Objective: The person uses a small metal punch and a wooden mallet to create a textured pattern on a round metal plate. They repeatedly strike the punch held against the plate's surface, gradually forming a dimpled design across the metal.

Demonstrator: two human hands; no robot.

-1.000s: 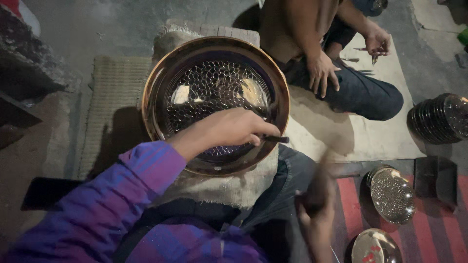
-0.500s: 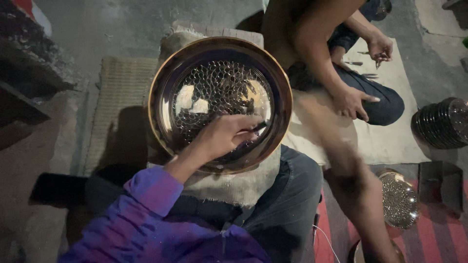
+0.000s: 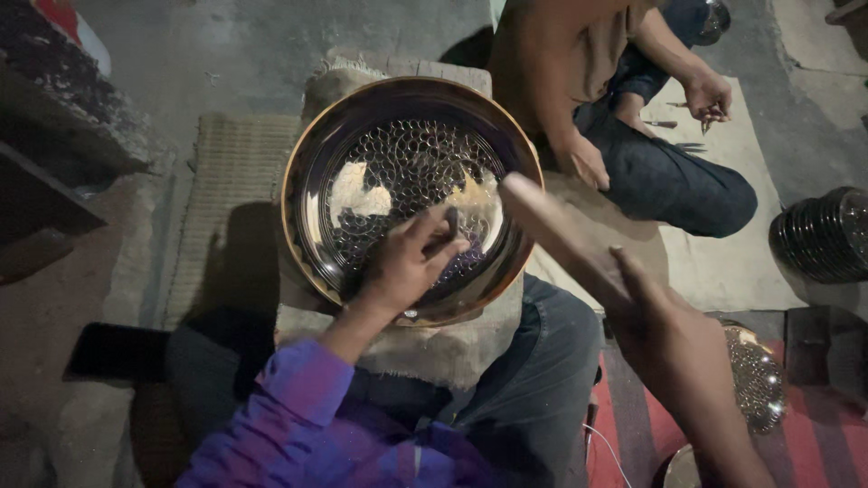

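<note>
A large round copper-coloured metal dish (image 3: 318, 163) with a hammered dimple pattern rests on a sackcloth-covered block (image 3: 434, 348) in front of me. My left hand (image 3: 407, 262) lies inside the dish and pinches a small dark punch (image 3: 449, 221), its tip against the patterned floor. My right hand (image 3: 665, 330) is raised to the right of the dish and grips a pale wooden mallet (image 3: 561, 239) that slants up over the dish rim.
Another person (image 3: 624, 108) sits cross-legged beyond the dish on a pale mat, holding small tools. Stacked dark dishes (image 3: 823, 235) stand at the right edge. A smaller hammered dish (image 3: 755, 375) lies on a red striped mat. A woven mat (image 3: 221, 199) lies left.
My right hand has come up from low on the right, bringing the mallet over the dish rim. My left hand shifted slightly with the punch. The view tilted.
</note>
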